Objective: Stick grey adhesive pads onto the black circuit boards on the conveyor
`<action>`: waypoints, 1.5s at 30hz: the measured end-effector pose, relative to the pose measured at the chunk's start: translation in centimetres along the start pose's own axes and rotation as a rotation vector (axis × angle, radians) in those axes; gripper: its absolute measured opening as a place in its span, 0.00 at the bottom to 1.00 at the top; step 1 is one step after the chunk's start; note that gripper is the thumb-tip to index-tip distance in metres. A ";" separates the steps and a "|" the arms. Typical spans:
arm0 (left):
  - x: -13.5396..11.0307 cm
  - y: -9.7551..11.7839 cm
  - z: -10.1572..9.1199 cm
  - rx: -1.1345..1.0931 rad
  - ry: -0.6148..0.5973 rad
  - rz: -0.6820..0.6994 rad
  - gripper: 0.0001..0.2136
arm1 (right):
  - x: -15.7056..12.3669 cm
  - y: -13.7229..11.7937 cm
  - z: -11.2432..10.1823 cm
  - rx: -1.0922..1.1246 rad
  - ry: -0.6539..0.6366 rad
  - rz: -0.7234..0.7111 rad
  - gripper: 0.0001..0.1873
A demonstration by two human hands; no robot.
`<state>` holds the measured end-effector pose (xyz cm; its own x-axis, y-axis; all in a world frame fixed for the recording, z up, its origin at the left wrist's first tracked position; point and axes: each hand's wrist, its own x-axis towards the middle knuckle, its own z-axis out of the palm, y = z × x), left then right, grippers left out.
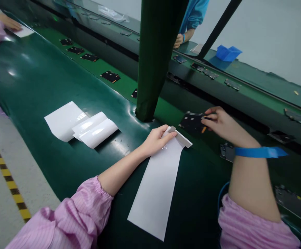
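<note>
My left hand (158,140) is closed on the upper end of a long white sheet (157,186), thumb on top. A grey strip (183,139) lies across that end, beside the thumb. To the right, my right hand (219,123) pinches the edge of a black circuit board (191,121) with small pale squares and an orange tab. The board is over the green belt, apart from the sheet; whether it touches the belt I cannot tell. A blue wrist strap (260,152) circles my right wrist.
Two curled white sheets (64,121) lie on the green mat. A green post (154,58) rises ahead. Several boards (110,76) sit along the belt. Beyond are a blue bin (228,53) and a co-worker's hand (178,40). Another person's hand (9,22) is at far left.
</note>
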<state>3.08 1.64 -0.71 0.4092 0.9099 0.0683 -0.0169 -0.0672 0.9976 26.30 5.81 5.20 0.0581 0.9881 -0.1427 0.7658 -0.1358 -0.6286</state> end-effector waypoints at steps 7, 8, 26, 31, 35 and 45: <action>0.0 0.1 0.1 0.022 0.008 0.003 0.14 | -3.8 -4.9 -2.4 -0.491 0.062 0.220 0.07; 0.0 0.1 0.1 0.023 0.008 0.006 0.14 | -3.9 -5.2 -2.3 -0.514 0.064 0.237 0.08; 0.1 -0.3 0.1 -0.013 0.011 0.026 0.14 | -3.4 -6.7 2.7 -0.079 -0.236 -0.306 0.20; 0.0 0.0 0.1 -0.027 0.021 0.012 0.14 | -2.8 -6.1 2.9 -0.092 -0.218 -0.304 0.19; 0.0 0.2 0.1 -0.034 0.036 0.006 0.12 | -2.8 -5.9 2.7 -0.077 -0.201 -0.269 0.17; 0.1 0.0 0.0 0.018 0.002 -0.003 0.12 | 4.6 -4.3 3.8 -0.154 -0.134 -0.382 0.13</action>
<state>3.11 1.77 -0.72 0.4073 0.9109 0.0658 0.0007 -0.0723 0.9974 20.83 10.65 4.35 -0.3240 0.9457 -0.0267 0.8036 0.2602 -0.5353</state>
